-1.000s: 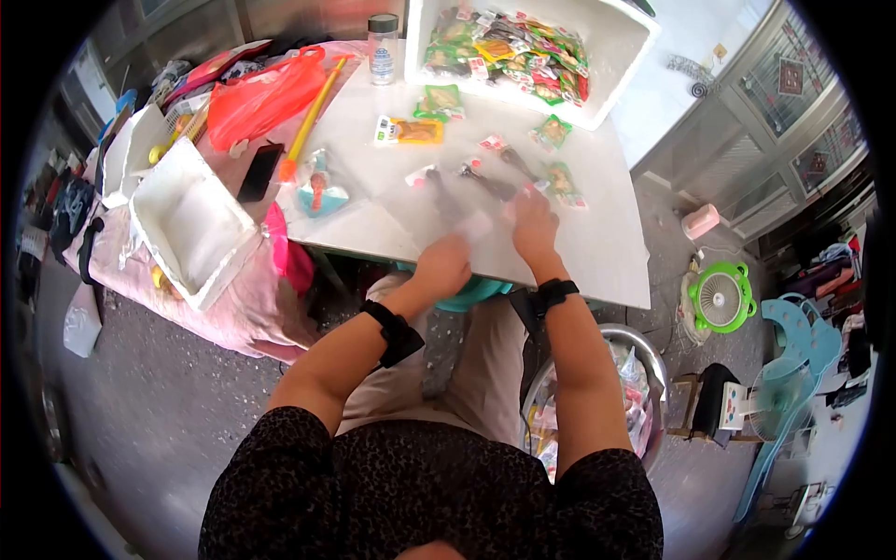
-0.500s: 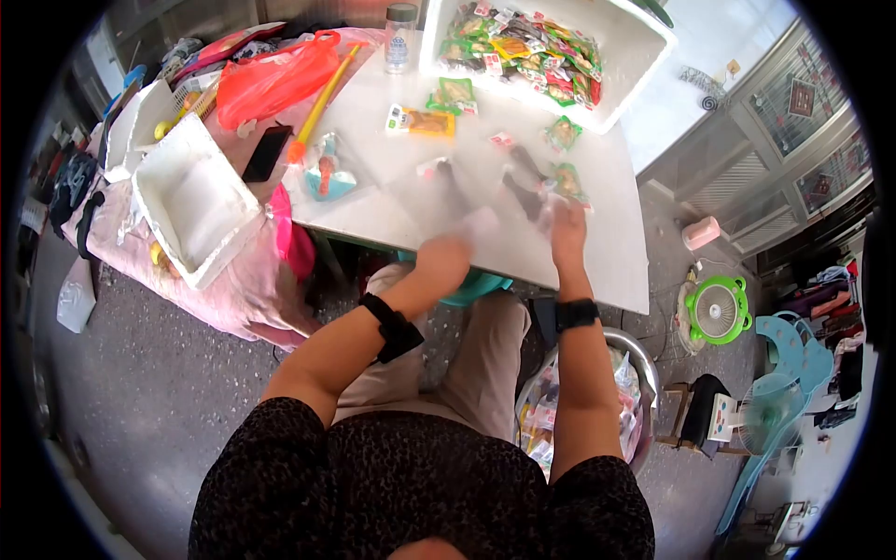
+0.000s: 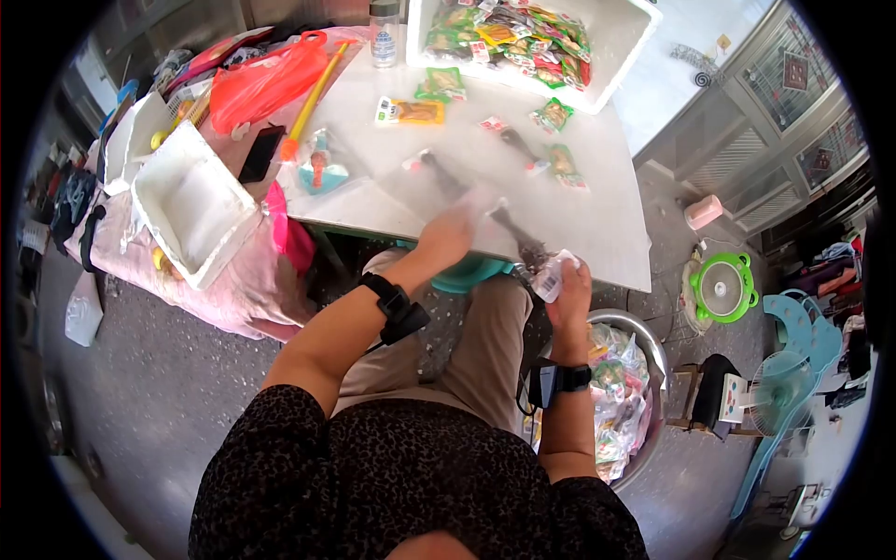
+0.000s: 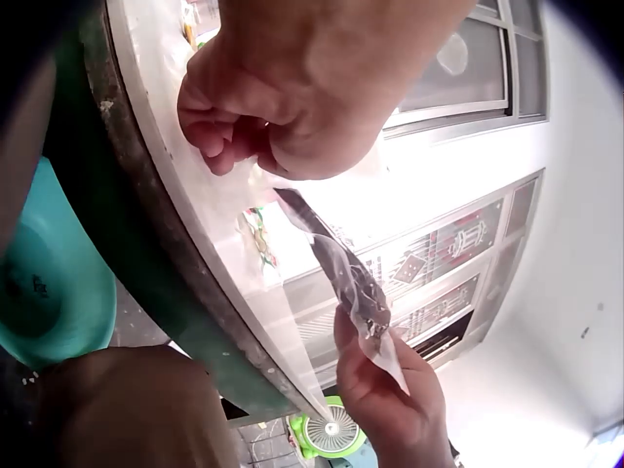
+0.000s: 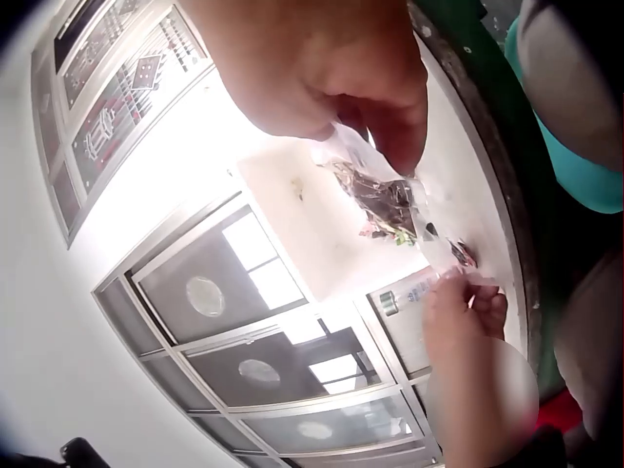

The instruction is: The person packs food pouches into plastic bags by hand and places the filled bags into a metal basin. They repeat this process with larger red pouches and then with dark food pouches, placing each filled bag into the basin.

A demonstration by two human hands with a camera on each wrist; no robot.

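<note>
The right hand [image 3: 570, 297] pinches one end of a clear packet with dark contents [image 3: 521, 235] at the table's front edge. In the right wrist view, thumb and fingers of the right hand [image 5: 341, 78] grip the top of that dark packet [image 5: 385, 200]. The left hand [image 3: 446, 235] is to its left, fingers curled on clear plastic; the left hand [image 4: 283, 97] in the left wrist view is close to the packet's far end. Another dark packet [image 3: 441, 177] lies beyond the left hand, partly under clear film.
On the table [image 3: 611, 224] lie a yellow packet [image 3: 411, 111], green packets [image 3: 441, 84] and a blue-white packet [image 3: 322, 175]. A white foam box [image 3: 616, 70] of packets stands at the back. A metal basin [image 3: 656, 359] stands at the lower right.
The right hand has come back toward the body and down past the table's edge, with the dark packet drawn along. The left hand has stayed nearly in place.
</note>
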